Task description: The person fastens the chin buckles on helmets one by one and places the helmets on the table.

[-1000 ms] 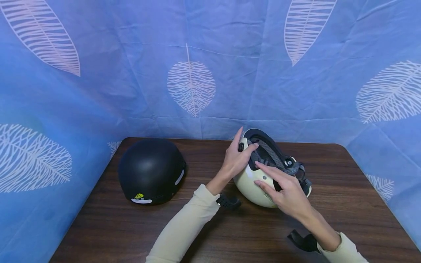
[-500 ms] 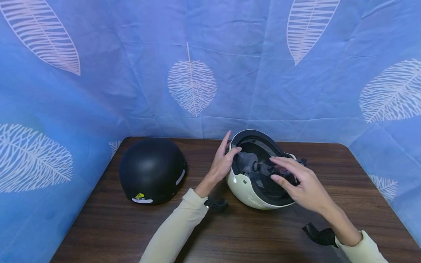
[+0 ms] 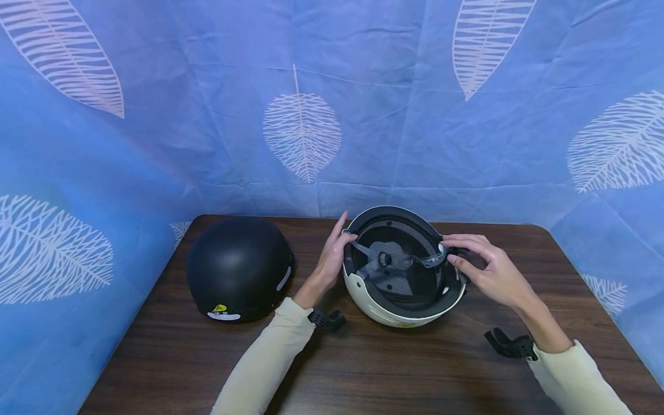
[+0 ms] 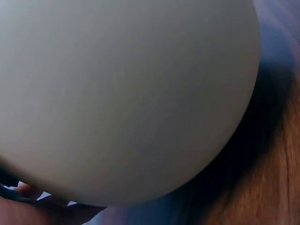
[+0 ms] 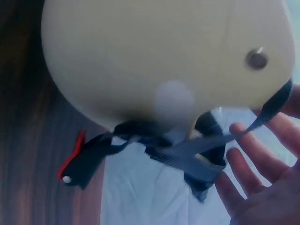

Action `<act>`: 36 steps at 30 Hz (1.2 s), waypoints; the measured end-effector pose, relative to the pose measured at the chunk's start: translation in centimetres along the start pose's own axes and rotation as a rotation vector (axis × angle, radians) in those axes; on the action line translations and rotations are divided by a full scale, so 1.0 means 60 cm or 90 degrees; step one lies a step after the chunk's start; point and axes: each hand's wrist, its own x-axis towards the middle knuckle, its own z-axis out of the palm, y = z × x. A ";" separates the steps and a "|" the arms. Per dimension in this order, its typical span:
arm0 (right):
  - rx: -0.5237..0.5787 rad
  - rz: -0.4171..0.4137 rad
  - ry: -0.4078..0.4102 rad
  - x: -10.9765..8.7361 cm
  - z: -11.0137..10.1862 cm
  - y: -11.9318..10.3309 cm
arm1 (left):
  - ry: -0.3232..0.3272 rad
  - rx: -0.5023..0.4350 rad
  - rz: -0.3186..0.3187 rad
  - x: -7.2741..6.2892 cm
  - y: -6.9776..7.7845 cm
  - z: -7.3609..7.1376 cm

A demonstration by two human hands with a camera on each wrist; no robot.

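Observation:
A cream helmet (image 3: 365,300) lies upside down on the table, its black padded inside facing up. My left hand (image 3: 328,256) grips its left rim, with the thumb over the edge. At the right rim is my right hand (image 3: 495,274), fingertips by the grey chin strap (image 3: 433,260). In the right wrist view its fingers (image 5: 255,164) are spread and loosely bent beside the strap. A black buckle with a red tab (image 5: 77,161) hangs from the strap there. The helmet's shell (image 4: 126,93) fills most of the left wrist view and hides much of the left hand.
A black helmet (image 3: 238,265) sits dome up at the left of the dark wooden table (image 3: 404,369). Blue cloth with white leaf prints (image 3: 363,138) hangs behind and along both sides. Black straps (image 3: 510,344) are worn at both wrists.
The cream helmet has turned from its side until its inside faces up, shifting left. My left hand has moved left with it; the right hand has moved right, to the right rim.

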 end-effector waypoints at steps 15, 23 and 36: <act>0.043 0.193 -0.027 0.003 -0.008 0.044 | -0.035 -0.118 -0.057 0.009 -0.012 -0.013; 0.047 0.308 -0.030 0.000 -0.010 0.049 | -0.035 -0.116 -0.070 0.010 -0.009 -0.015; 0.138 0.295 0.030 -0.001 -0.001 0.051 | -0.036 -0.112 -0.085 0.009 -0.005 -0.018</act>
